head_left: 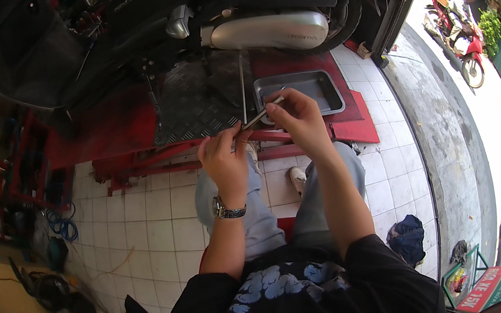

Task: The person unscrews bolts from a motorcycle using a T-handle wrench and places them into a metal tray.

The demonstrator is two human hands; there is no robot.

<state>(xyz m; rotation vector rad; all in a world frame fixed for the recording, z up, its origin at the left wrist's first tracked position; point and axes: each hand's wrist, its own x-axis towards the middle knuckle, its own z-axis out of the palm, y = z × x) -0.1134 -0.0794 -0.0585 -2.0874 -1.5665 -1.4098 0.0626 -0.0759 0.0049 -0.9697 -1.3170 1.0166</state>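
Note:
Both hands are raised in front of me at the near edge of the red lift. Between them runs a slim metal rod-shaped tool [263,114], slanting up to the right; its exact kind is too small to make out. My left hand [223,159], wearing a wristwatch [230,210], is closed around the lower end. Farther right, my right hand [300,118] pinches the upper end between thumb and fingers. Just beyond the right hand, a rectangular metal tray [336,109] rests on the lift. My fingers partly cover the rod and the tray's near left corner.
A motorbike with a silver exhaust cover [269,31] stands on the red lift [114,133], which has a dark tread plate [191,110]. A blue coiled hose [65,226] lies left on the tiled floor. Dark cloth [407,238] lies right. Red motorbikes [471,54] stand outside.

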